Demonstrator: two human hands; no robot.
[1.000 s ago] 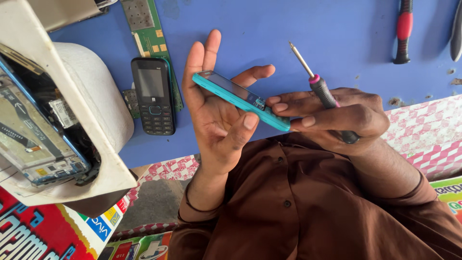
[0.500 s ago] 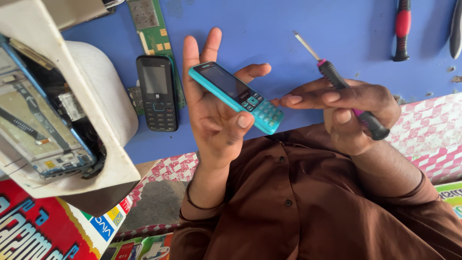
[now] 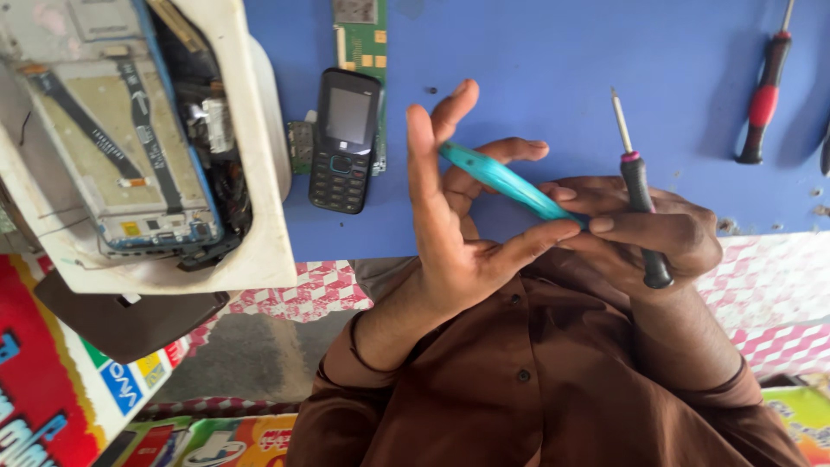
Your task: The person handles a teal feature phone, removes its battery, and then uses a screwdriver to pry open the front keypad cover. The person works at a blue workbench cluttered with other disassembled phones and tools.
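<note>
Scene: a person in a brown shirt (image 3: 553, 389) sits at a blue table (image 3: 536, 52), seen from above, both hands raised in front of the chest.

Left hand (image 3: 454, 233): palm open and upright, fingers spread and pointing to the far side; its thumb presses the near end of a turquoise phone (image 3: 506, 182).

Turquoise phone: held edge-on in the air between the two hands, above the near edge of the table, slanting from far left down to near right. Only its thin side shows.

Right hand (image 3: 644, 238): curled around the black handle of a screwdriver (image 3: 638, 186), while its fingertips (image 3: 566, 195) also touch the right end of the phone. The grip on the tool is closed and firm.

Screwdriver: upright, metal tip pointing to the far side, a pink ring below the shaft.

Left of the hands: a black keypad phone (image 3: 343, 138) lies flat on the table, a green circuit board (image 3: 361, 39) beside and beyond it.

Far left: a white tray (image 3: 264, 173) holding an opened phone body (image 3: 130, 138) with ribbon cables and loose parts.

Far right: a red and black screwdriver (image 3: 762, 95) lies on the table, well apart from the hands.

Near side: red and white checked cloth (image 3: 769, 285) under the table edge.
</note>
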